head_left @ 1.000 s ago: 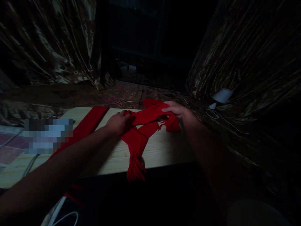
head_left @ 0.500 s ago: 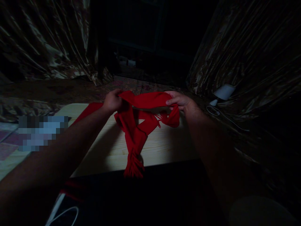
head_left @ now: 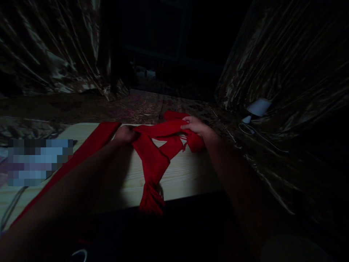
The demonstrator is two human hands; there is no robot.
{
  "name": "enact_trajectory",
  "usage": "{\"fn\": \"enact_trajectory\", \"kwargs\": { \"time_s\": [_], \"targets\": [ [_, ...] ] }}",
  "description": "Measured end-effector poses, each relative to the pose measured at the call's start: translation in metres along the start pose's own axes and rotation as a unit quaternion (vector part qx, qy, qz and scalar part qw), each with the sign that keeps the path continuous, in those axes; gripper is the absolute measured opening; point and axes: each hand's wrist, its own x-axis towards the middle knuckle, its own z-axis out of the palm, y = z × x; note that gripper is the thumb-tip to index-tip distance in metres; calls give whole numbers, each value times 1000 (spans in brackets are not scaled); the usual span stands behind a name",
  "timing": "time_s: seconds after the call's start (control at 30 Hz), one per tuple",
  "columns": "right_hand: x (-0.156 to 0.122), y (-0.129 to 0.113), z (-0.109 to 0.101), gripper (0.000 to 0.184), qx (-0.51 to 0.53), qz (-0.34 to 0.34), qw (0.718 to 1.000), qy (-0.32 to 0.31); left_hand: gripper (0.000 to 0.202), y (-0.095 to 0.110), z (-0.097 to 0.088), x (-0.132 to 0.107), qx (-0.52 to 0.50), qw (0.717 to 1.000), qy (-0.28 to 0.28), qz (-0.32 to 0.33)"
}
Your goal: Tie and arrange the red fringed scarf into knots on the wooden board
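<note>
Nearest, the fringe (head_left: 152,198) of the red scarf (head_left: 155,160) hangs over the near edge of the pale desk (head_left: 191,174); more lies crossed on top. My left hand (head_left: 125,134) is curled on the scarf's left fold, fingertips dim. My right hand (head_left: 193,124) pinches it between thumb and fingers. Beyond, right: white lamp (head_left: 259,107), near a curtain (head_left: 261,54).

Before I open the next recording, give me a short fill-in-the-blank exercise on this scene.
1. The left hand and the right hand both grip a scarf coloured ____.
2. The tabletop beneath it shows the grain of ____.
3. A lamp is on the person's ____ side.
4. A long strip of cloth lies nearest the ____ hand.
Missing words: red; wood; right; left.
</note>
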Motion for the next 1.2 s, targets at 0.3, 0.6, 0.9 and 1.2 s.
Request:
{"fn": "enact_trajectory", "kwargs": {
  "time_s": [0.3, 0.6, 0.9, 1.2],
  "targets": [
    [-4, 37, -4, 39, -251, 54, 965, -48, 79, 20, -2, -21, 76, 988, 84, 104],
    [-48, 27, -24, 35, -265, 76, 960, -60, 68, 17, 26, -23, 134, 966, -101, 195],
    [-123, -1, -78, 68, 30, 28, 970, -240, 69, 15, 26, -28, 161, 963, -109, 186],
    [-97, 31, -53, 85, 211, -12, 977, -19, 69, 9, 36, -38, 146, 973, -61, 166]
  ]
}}
